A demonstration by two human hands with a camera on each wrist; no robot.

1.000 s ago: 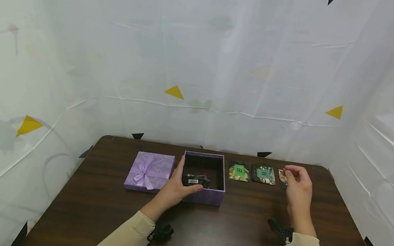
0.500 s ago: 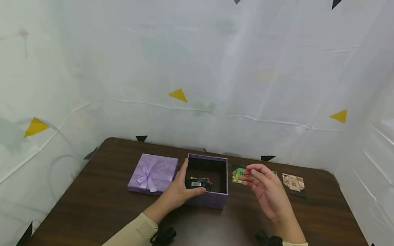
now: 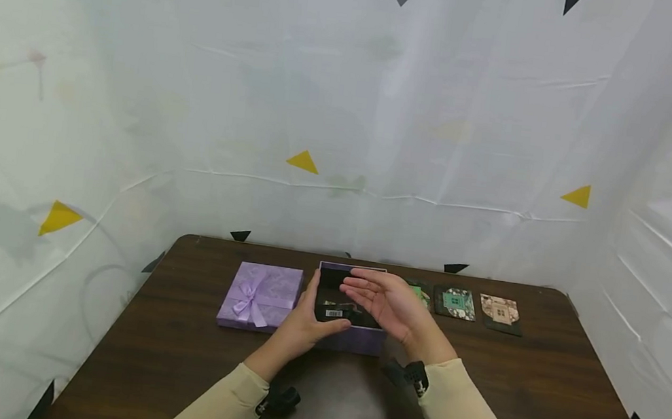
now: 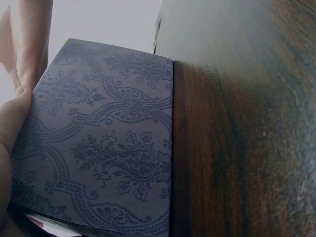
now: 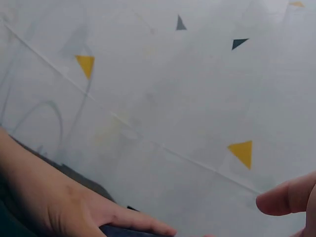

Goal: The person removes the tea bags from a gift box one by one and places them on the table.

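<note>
An open purple patterned box (image 3: 353, 340) stands mid-table; its wall (image 4: 98, 148) fills the left wrist view. My left hand (image 3: 306, 319) grips its near-left corner, thumb hooked over the front rim. Inside lies a dark item with a barcode label (image 3: 334, 313). My right hand (image 3: 367, 289) hovers over the box, fingers straight and relaxed, holding nothing; one fingertip (image 5: 289, 197) shows in the right wrist view. The purple lid with a bow (image 3: 259, 295) lies just left of the box.
Three small picture cards lie in a row right of the box: a green one (image 3: 423, 294) half hidden by my right hand, a teal one (image 3: 455, 302) and a beige one (image 3: 500, 312). The dark wooden table (image 3: 538, 388) is ringed by white cloth walls.
My right hand has swept left from the far-right card to above the open box, empty. All three cards stay on the table. The left hand has kept its hold on the box.
</note>
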